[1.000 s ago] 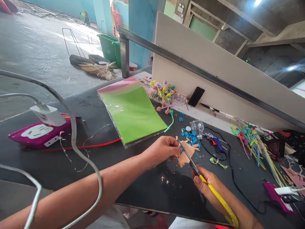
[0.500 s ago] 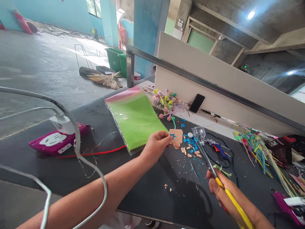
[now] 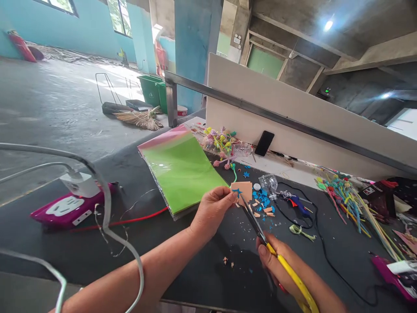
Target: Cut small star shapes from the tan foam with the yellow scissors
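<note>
Scissors since half a second ago: the yellow-handled scissors (image 3: pixel 283 261) have swung from near the clear bottle piece (image 3: pixel 269 182) to the peach paper (image 3: pixel 246 189), where their tips now meet the sheet beside the blue star (image 3: pixel 237 192).
Left hand: (image 3: pixel 210 211) thumb and forefinger are pressed together on the paper's left edge, over one point of the star; this grip seems meant to keep both layers together, with the right side free for the blades.
Right hand: (image 3: pixel 288 252) fingers are curled round the handles, blades angled up and away from the body; the gap between the blades is too fine to judge.
Paper and star: held up off the black tabletop (image 3: pixel 208 265), star lying against the paper, probably as a shape to follow.
Scraps: blue offcuts (image 3: pixel 265 200) and peach offcuts (image 3: pixel 268 210) lie just beyond the sheet, near the cutting place.
Bottle piece: lies tipped on the table, the white cap (image 3: pixel 257 187) just beside it, the blue glue gun (image 3: pixel 296 203) to its right.
Plastic sleeve: (image 3: pixel 182 174) lies flat left of the work, holding green sheets with pink along the far end.
Phone: (image 3: pixel 264 143) leans against the white panel (image 3: pixel 234 115), which props it up.
</note>
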The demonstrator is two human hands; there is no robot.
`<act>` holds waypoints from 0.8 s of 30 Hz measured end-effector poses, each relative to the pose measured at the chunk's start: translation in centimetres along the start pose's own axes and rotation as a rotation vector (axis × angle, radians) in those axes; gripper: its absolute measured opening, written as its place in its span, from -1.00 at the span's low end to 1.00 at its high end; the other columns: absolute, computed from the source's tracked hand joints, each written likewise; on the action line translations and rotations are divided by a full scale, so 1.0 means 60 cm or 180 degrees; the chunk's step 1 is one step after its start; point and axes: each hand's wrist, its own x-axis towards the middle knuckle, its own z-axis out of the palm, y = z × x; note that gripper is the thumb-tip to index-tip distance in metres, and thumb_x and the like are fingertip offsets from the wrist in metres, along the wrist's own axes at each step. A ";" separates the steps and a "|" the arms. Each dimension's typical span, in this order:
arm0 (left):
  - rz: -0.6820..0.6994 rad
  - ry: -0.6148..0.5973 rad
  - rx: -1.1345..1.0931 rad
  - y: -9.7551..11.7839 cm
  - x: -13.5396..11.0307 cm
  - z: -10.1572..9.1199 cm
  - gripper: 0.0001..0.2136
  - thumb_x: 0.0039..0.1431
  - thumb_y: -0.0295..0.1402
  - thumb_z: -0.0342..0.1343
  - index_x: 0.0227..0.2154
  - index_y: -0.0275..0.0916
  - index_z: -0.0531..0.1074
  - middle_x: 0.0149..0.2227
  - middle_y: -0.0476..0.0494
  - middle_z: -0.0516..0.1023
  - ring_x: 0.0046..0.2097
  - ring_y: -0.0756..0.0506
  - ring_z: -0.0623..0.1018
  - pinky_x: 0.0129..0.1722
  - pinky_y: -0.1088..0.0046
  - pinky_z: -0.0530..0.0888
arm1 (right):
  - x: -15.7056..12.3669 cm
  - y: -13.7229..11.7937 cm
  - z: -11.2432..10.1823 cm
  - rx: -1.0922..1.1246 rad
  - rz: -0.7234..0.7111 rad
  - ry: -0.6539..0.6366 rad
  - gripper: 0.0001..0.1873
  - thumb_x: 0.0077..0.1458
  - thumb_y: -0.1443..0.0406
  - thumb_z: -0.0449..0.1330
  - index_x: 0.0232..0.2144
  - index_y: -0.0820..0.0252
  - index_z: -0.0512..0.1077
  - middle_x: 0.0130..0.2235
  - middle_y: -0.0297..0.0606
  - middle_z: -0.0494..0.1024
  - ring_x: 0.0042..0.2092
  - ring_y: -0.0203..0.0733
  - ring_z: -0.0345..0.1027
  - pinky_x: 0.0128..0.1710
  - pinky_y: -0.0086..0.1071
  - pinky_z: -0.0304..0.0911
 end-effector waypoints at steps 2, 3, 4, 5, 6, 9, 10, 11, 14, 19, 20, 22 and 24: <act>-0.0085 -0.0050 -0.0184 0.000 -0.003 0.004 -0.82 -0.02 -0.28 0.24 -0.54 -0.30 0.44 -0.57 0.02 0.41 -0.49 0.07 0.37 -0.43 0.57 0.31 | 0.007 -0.003 0.005 -0.0068 -0.0080 0.0107 -0.44 0.03 -0.22 -0.11 -0.35 0.12 0.26 -0.63 -0.50 0.21 -0.69 -0.40 0.00 -0.72 -0.47 -0.07; -0.0143 -0.0081 -0.0301 0.000 -0.005 0.006 -0.83 -0.02 -0.29 0.24 -0.53 -0.30 0.45 -0.56 0.01 0.42 -0.48 0.07 0.38 -0.42 0.57 0.32 | 0.011 -0.004 0.009 -0.0090 -0.0153 0.0164 -0.44 0.03 -0.21 -0.11 -0.36 0.12 0.26 -0.63 -0.49 0.22 -0.66 -0.38 0.05 -0.70 -0.47 -0.04; -0.0215 -0.0115 -0.0429 0.002 -0.006 0.007 -0.83 -0.02 -0.30 0.24 -0.52 -0.30 0.45 -0.54 0.00 0.44 -0.47 0.07 0.39 -0.40 0.57 0.34 | 0.015 -0.004 0.014 -0.0101 -0.0234 0.0231 -0.45 0.04 -0.21 -0.12 -0.37 0.12 0.26 -0.63 -0.47 0.23 -0.63 -0.34 0.11 -0.68 -0.46 -0.02; -0.0302 -0.0149 -0.0567 0.003 -0.006 0.007 -0.84 -0.02 -0.31 0.24 -0.51 -0.30 0.44 -0.52 0.00 0.45 -0.46 0.07 0.40 -0.39 0.57 0.35 | 0.018 -0.004 0.018 -0.0101 -0.0312 0.0309 -0.46 0.04 -0.20 -0.11 -0.38 0.12 0.26 -0.62 -0.45 0.25 -0.60 -0.30 0.17 -0.65 -0.45 0.01; -0.0401 -0.0192 -0.0709 0.006 -0.006 0.007 -0.85 -0.02 -0.32 0.24 -0.50 -0.30 0.44 -0.51 -0.01 0.45 -0.46 0.07 0.41 -0.39 0.56 0.37 | 0.022 -0.003 0.022 -0.0097 -0.0382 0.0389 -0.47 0.04 -0.19 -0.11 -0.38 0.12 0.26 -0.60 -0.43 0.27 -0.56 -0.27 0.21 -0.62 -0.43 0.05; -0.0835 -0.0438 -0.1112 0.016 -0.001 0.000 -0.85 -0.03 -0.36 0.25 -0.51 -0.31 0.41 -0.52 -0.02 0.44 -0.48 0.07 0.42 -0.42 0.53 0.43 | 0.031 0.002 0.024 -0.0191 -0.0493 0.0598 -0.54 0.06 -0.13 -0.06 -0.38 0.11 0.28 -0.54 -0.39 0.35 -0.50 -0.24 0.28 -0.51 -0.38 0.13; -0.1022 -0.0545 -0.1232 0.019 0.000 -0.002 -0.86 -0.04 -0.38 0.25 -0.51 -0.32 0.41 -0.52 -0.02 0.44 -0.50 0.07 0.42 -0.43 0.53 0.44 | 0.033 0.004 0.022 -0.0294 -0.0524 0.0606 -0.58 0.06 -0.10 -0.03 -0.35 0.10 0.29 -0.52 -0.40 0.36 -0.50 -0.24 0.28 -0.49 -0.37 0.14; -0.1209 -0.0644 -0.1345 0.022 0.001 -0.004 -0.86 -0.04 -0.40 0.25 -0.51 -0.33 0.41 -0.52 -0.03 0.44 -0.51 0.08 0.41 -0.44 0.53 0.45 | 0.036 0.006 0.018 -0.0421 -0.0559 0.0605 -0.61 0.06 -0.07 0.00 -0.33 0.09 0.29 -0.52 -0.41 0.36 -0.50 -0.25 0.26 -0.48 -0.37 0.14; -0.1583 -0.0778 -0.1629 0.027 0.000 -0.007 -0.88 -0.05 -0.46 0.25 -0.48 -0.34 0.41 -0.51 -0.04 0.44 -0.53 0.10 0.40 -0.48 0.56 0.46 | 0.043 0.014 0.001 -0.0785 -0.0782 0.0698 -0.69 0.07 0.04 0.06 -0.23 0.10 0.30 -0.47 -0.40 0.35 -0.47 -0.26 0.22 -0.46 -0.38 0.14; -0.1326 -0.0502 -0.1523 0.020 -0.002 -0.004 -0.87 -0.03 -0.41 0.25 -0.51 -0.35 0.41 -0.52 -0.05 0.45 -0.52 0.08 0.43 -0.46 0.55 0.46 | 0.034 0.026 -0.019 -0.0963 -0.0741 0.0796 -0.69 0.02 0.11 0.09 -0.21 0.14 0.31 -0.42 -0.36 0.39 -0.45 -0.26 0.23 -0.42 -0.37 0.15; -0.1213 -0.0387 -0.1428 0.017 -0.001 -0.004 -0.85 -0.03 -0.38 0.25 -0.51 -0.35 0.41 -0.51 -0.06 0.45 -0.51 0.07 0.44 -0.45 0.54 0.46 | 0.026 0.028 -0.020 -0.0942 -0.0607 0.0752 -0.69 0.02 0.10 0.09 -0.24 0.15 0.32 -0.45 -0.37 0.39 -0.47 -0.26 0.24 -0.44 -0.38 0.14; -0.0998 -0.0157 -0.1230 0.013 0.002 -0.006 -0.82 -0.04 -0.34 0.25 -0.53 -0.35 0.41 -0.50 -0.06 0.47 -0.49 0.06 0.45 -0.42 0.53 0.45 | 0.004 0.029 -0.022 -0.1024 -0.0363 0.0625 -0.64 0.04 0.03 0.05 -0.24 0.14 0.34 -0.54 -0.40 0.37 -0.52 -0.24 0.25 -0.48 -0.37 0.11; -0.0813 -0.0003 -0.1030 0.010 0.004 -0.006 -0.80 -0.05 -0.31 0.25 -0.53 -0.34 0.41 -0.50 -0.06 0.48 -0.47 0.05 0.46 -0.41 0.52 0.44 | -0.020 0.026 -0.022 -0.0854 -0.0325 0.0543 -0.60 0.04 -0.04 0.02 -0.29 0.12 0.36 -0.49 -0.34 0.43 -0.48 -0.21 0.30 -0.45 -0.36 0.14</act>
